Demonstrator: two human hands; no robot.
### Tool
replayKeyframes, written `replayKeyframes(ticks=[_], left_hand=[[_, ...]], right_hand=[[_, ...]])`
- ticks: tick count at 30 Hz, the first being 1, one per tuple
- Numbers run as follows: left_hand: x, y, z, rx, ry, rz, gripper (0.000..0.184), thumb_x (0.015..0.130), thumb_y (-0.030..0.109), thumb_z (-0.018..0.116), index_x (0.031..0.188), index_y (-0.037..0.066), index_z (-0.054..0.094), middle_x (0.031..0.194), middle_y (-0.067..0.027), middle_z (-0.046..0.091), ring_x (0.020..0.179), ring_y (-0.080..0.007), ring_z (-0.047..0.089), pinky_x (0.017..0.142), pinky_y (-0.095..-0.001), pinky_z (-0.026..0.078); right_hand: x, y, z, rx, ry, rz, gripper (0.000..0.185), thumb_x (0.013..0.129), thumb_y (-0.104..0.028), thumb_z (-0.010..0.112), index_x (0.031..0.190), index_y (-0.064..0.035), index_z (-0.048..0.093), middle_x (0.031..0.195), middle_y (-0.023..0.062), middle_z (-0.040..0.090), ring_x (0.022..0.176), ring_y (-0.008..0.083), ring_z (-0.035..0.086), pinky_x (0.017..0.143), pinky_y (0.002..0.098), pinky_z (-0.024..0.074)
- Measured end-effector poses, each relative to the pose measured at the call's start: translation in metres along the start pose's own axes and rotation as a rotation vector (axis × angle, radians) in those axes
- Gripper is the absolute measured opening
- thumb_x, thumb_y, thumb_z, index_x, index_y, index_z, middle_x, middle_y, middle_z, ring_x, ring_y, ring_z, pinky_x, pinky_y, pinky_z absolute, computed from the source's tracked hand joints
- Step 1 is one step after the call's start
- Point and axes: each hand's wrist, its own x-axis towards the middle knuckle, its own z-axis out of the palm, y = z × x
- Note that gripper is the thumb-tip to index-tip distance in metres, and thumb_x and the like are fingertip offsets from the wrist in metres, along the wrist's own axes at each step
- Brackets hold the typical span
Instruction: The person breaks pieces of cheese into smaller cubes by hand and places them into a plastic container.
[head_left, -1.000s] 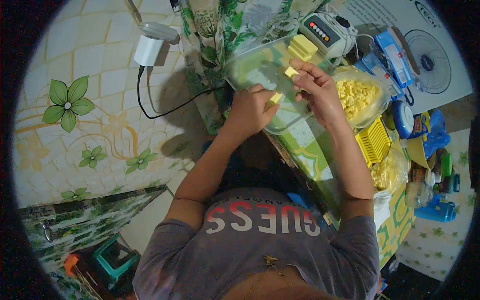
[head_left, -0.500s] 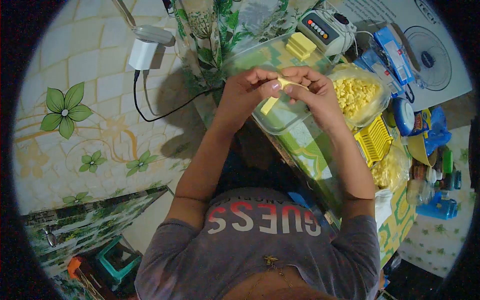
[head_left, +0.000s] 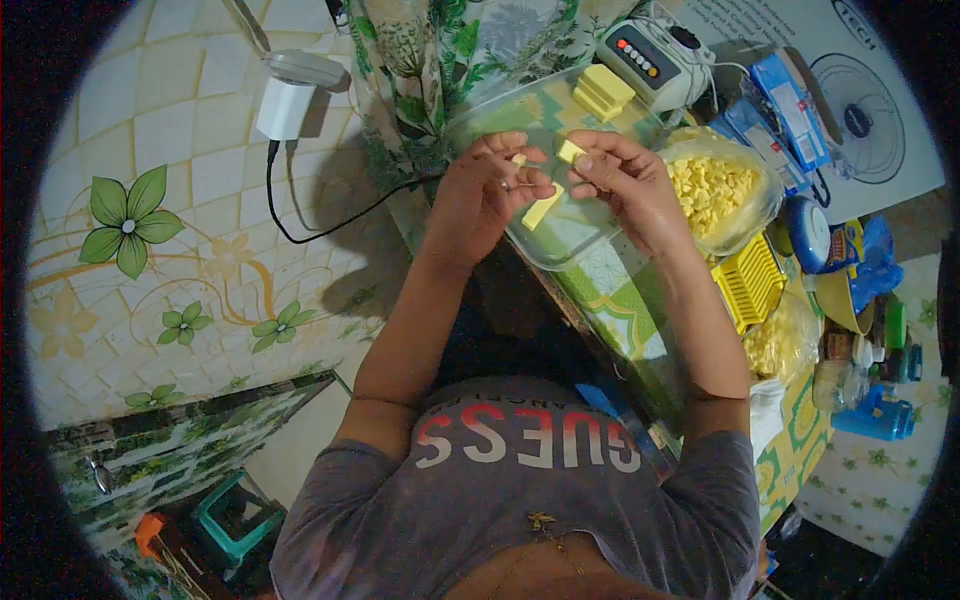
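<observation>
Both hands are over a clear plastic tub (head_left: pixel 480 115). Between the fingers of my left hand (head_left: pixel 480 195) is a tiny yellow piece (head_left: pixel 519 160), with the fingers loosely curled around it. My right hand (head_left: pixel 630 180) pinches a short yellow block (head_left: pixel 571 152) between thumb and fingers. The two hands are a little apart. A longer yellow strip (head_left: pixel 542 208) lies in the tub beneath them, partly covered by my left fingers. Stacked yellow blocks (head_left: pixel 603 93) sit at the tub's far end. The material of these pieces is not plain to see.
A plastic bag of small yellow pieces (head_left: pixel 715 190) stands right of the tub. Near it are a yellow slotted basket (head_left: pixel 748 282), another bag (head_left: pixel 780 340), a white device with coloured buttons (head_left: pixel 655 65) and blue boxes (head_left: pixel 790 110). A charger cable (head_left: pixel 330 238) hangs at left.
My hands have moved apart from each other. The yellow piece both held is now in my right hand, and a tiny yellow piece shows in my left fingers.
</observation>
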Motion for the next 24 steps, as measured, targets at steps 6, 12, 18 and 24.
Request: replayKeyframes(ticks=[6,12,18,24], left_hand=[[0.000,-0.003,0.005,0.164,-0.028,-0.050,0.032,0.087,0.020,0.053,0.109,-0.003,0.051,0.090,-0.0112,0.057,0.068,-0.0178,0.057,0.065,-0.0339,0.050],[-0.005,-0.004,0.022,0.331,-0.030,-0.007,0.025,0.085,0.015,0.063,0.101,-0.001,0.054,0.081,-0.0046,0.056,0.063,-0.0119,0.056,0.058,-0.0270,0.049],[-0.007,-0.006,0.021,0.305,-0.052,-0.001,0.021,0.085,0.013,0.062,0.100,-0.001,0.055,0.081,-0.0045,0.058,0.063,-0.0120,0.056,0.058,-0.0262,0.049],[-0.008,-0.005,0.019,0.254,-0.068,-0.050,0.025,0.087,0.013,0.059,0.105,-0.003,0.055,0.085,-0.0061,0.059,0.065,-0.0118,0.057,0.059,-0.0273,0.051]], right_hand=[[0.001,0.003,-0.004,-0.111,0.001,-0.023,0.026,0.081,-0.010,0.064,0.106,-0.0014,0.062,0.084,0.0010,0.063,0.072,0.0071,0.057,0.065,0.0215,0.0474],[-0.001,0.002,0.000,-0.158,-0.022,-0.043,0.023,0.080,-0.008,0.064,0.102,-0.0014,0.064,0.084,0.0021,0.064,0.069,0.0068,0.055,0.063,0.0201,0.0453],[-0.004,0.000,-0.001,-0.074,-0.073,-0.013,0.022,0.081,-0.006,0.062,0.102,-0.0009,0.062,0.088,0.0031,0.065,0.073,0.0074,0.058,0.065,0.0211,0.0473],[-0.003,0.001,-0.001,-0.044,-0.098,0.008,0.024,0.081,-0.006,0.062,0.104,0.0001,0.062,0.089,0.0042,0.065,0.072,0.0081,0.059,0.065,0.0216,0.0476]])
